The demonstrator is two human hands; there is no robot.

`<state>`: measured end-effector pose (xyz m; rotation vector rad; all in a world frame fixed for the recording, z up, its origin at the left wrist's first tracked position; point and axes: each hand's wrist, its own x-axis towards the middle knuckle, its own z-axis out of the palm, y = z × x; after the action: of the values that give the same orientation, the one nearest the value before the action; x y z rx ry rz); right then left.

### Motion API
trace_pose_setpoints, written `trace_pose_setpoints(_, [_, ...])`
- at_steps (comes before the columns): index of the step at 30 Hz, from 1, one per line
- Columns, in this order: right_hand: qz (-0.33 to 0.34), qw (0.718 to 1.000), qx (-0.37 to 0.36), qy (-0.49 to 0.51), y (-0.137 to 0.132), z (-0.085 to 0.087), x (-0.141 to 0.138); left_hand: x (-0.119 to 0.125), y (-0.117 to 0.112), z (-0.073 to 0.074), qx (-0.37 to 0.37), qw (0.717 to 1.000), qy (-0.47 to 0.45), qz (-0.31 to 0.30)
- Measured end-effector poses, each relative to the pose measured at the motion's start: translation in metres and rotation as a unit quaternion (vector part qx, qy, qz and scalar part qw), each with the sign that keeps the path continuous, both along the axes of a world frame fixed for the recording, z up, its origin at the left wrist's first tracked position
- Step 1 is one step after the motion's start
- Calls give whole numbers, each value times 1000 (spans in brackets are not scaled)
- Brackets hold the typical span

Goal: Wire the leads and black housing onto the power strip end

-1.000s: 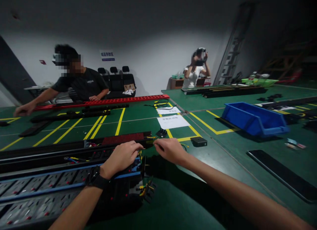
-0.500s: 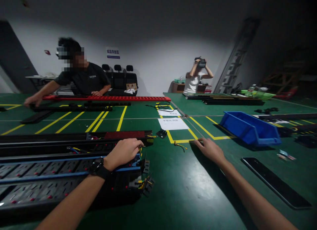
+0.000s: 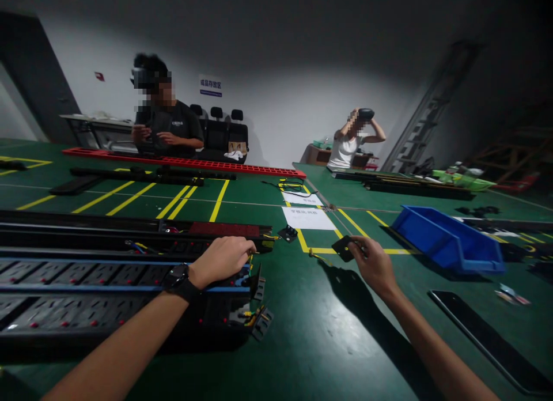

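My right hand (image 3: 372,264) pinches a small flat black plate (image 3: 343,248) with holes, raised above the green table so that its shadow falls below. My left hand (image 3: 224,258), with a watch on the wrist, lies over the right end of a long black power strip (image 3: 108,276) with blue edges. Its fingers are curled together there, and what they grip is hidden. Yellow-green wires (image 3: 247,314) and a tilted black end piece (image 3: 262,323) stick out at the end of the nearer strip. A similar black piece (image 3: 288,233) lies beyond my left hand.
A blue bin (image 3: 449,245) stands at the right, with a long black bar (image 3: 488,332) nearer me. Labelled paper sheets (image 3: 309,218) and a short yellow wire (image 3: 319,258) lie mid-table. Across it are a red slotted rail (image 3: 185,163) and two people (image 3: 168,127).
My right hand has lifted the small black plate off the table. My left hand stays at the strip's end. The co-worker on the left has drawn an outstretched arm back to the chest.
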<state>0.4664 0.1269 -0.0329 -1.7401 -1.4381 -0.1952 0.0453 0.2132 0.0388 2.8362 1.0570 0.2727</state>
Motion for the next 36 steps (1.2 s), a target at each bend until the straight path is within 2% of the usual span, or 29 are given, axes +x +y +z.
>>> trace_pose_setpoints(2, [29,998,34,44,-2,1,-20,0,0,-1,2,1000,2,0])
trace_pose_setpoints(5, [92,992,31,80,-6,-3,-54,0,1,-2,5,1000,4,-1])
trace_pose_setpoints(9, [162,984,-20,69,-10,-14,-89,0,1,-2,7,1000,4,0])
trace_pose_setpoints(13, [224,971,-81,17,-12,-20,-101,1,-1,0,7,1000,10,-1])
trace_pose_setpoints(19, [238,967,-82,-51,-9,-22,-106,1,-1,-1,9,1000,16,-1])
trace_pose_setpoints(23, [244,962,-81,-98,-1,-23,-124,0,0,-4,22,1000,17,2])
trace_pose_setpoints(31, [235,939,-204,-145,29,-11,-177,-1,0,-6,18,1000,10,14])
trace_pose_setpoints(36, [257,936,-191,-147,30,-11,-177,-1,-1,-4,13,1000,11,9])
